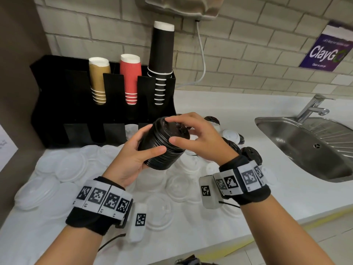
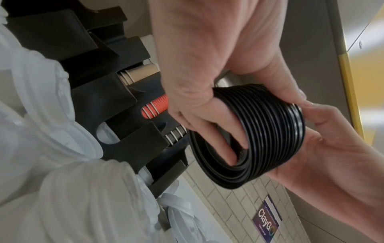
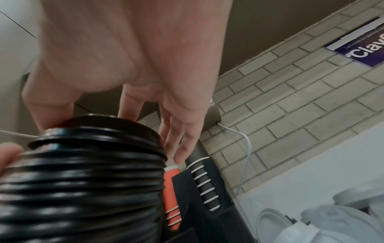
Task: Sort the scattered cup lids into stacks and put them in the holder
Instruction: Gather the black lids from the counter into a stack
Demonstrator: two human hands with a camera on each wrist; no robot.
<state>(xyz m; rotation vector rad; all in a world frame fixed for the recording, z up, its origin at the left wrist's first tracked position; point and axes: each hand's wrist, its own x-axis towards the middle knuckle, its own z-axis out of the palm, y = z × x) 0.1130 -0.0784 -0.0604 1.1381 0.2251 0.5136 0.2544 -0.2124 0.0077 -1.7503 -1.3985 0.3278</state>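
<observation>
While the left hand [image 1: 131,159] clamps its fingers round the stack of black lids [image 1: 164,150], tilted above the tabletop [image 1: 238,111] before the black holder [image 1: 53,104], the right hand [image 1: 202,138] pinches the stack's top rim, thumb and forefinger; clear lids [image 1: 63,165] lie scattered below.

Head view high, looking down; wrist views close, low, looking toward holder [image 1: 57,104]; all share lid stack [image 1: 162,161].

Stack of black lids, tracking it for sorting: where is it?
Head view, centre: the stack of black lids is held before the black holder, above the white lids, left hand gripping its side, right hand on top.
</observation>
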